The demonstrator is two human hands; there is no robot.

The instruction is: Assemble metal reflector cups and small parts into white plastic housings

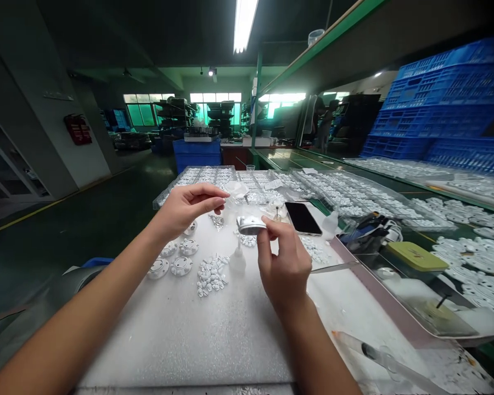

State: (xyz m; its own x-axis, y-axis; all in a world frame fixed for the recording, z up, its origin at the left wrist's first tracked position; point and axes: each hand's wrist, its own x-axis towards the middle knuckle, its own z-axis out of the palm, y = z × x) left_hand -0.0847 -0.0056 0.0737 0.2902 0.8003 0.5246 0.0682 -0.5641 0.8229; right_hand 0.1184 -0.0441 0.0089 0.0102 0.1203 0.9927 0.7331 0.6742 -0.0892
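My right hand [286, 258] grips a small round white part [251, 224] by its right edge, held up above the worktop and seen nearly edge-on. To its left, my left hand [191, 207] is raised with thumb and fingertips drawn together; whatever they pinch, if anything, is too small to make out. Below the hands, a small clear squeeze bottle [237, 260] stands upright. Beside it lies a pile of small white pieces [212, 276]. Several round white parts with holes [181, 265] sit at the left, near my left forearm. A heap of tiny shiny bits [216, 221] lies beneath my left hand.
A phone [303, 218] lies right of centre. A syringe [374, 354] rests at the front right, near a bin [395, 296] with a yellow-green lid [416, 257]. Trays of white parts [354, 197] fill the back. Blue crates [440, 104] are stacked at right under an overhead shelf [333, 33].
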